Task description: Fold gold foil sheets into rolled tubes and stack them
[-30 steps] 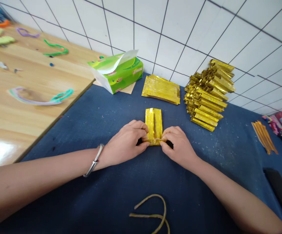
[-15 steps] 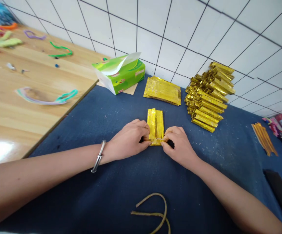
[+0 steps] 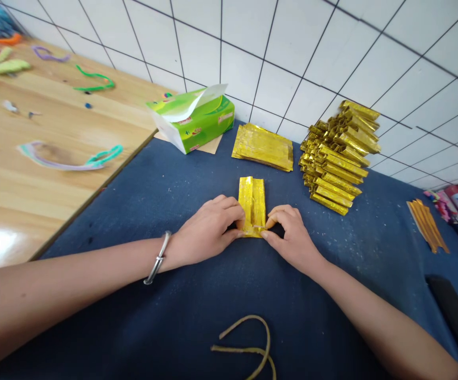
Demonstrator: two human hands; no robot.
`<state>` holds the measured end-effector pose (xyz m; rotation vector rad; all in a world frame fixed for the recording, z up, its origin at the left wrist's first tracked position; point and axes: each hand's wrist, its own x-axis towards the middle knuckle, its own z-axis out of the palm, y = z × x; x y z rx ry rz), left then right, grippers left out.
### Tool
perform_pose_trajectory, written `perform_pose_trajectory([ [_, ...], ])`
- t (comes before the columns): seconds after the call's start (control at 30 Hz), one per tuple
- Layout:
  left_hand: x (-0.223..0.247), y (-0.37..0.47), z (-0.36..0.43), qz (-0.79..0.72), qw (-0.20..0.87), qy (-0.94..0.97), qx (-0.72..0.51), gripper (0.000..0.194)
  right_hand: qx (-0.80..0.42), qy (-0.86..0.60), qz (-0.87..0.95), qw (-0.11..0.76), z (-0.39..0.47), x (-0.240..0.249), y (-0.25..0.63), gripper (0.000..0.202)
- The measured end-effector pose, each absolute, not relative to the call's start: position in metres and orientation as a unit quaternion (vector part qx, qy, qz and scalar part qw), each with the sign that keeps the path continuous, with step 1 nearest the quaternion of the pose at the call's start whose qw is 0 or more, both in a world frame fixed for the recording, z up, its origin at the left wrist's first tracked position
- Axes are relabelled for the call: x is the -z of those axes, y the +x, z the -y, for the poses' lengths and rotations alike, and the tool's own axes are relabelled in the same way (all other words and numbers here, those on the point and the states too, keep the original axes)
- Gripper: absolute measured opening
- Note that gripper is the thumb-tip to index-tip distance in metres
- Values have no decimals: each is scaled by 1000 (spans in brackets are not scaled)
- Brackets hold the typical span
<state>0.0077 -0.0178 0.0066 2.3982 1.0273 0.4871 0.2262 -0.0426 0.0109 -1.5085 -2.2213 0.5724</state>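
We see both hands low and close together at mid-view, fingertips facing, a small gap between. Left arm [image 3: 74,279] comes in from the left edge, slanting gently up; left wrist [image 3: 164,258] roughly straight. Left hand [image 3: 209,229]: back up, fingers curled, thumb [image 3: 235,235] below them, pinching. Right arm [image 3: 379,316] comes in from lower right, steeper; right hand [image 3: 294,240] angled inward, fingers bent, thumb [image 3: 270,238] extended inward beneath, also pinching.

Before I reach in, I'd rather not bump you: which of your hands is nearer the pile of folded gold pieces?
Right. My right hand is in front of the pile, slightly left; my left hand is farther left and farther away.
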Motion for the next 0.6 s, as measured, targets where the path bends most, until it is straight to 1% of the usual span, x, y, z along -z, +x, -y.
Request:
perform_pose_trajectory([
  [0.13, -7, 8, 21, -353, 218, 892, -180, 9, -216, -545, 782, 211, 43, -10, 227, 14],
  [0.37, -7, 7, 28, -265, 102, 947, -148, 28, -208, -534, 792, 210, 44, -9, 228, 9],
  [0.6, -14, 6, 36, -190, -5, 979, -76, 29, -180, -520, 807, 212, 44, -6, 228, 8],
])
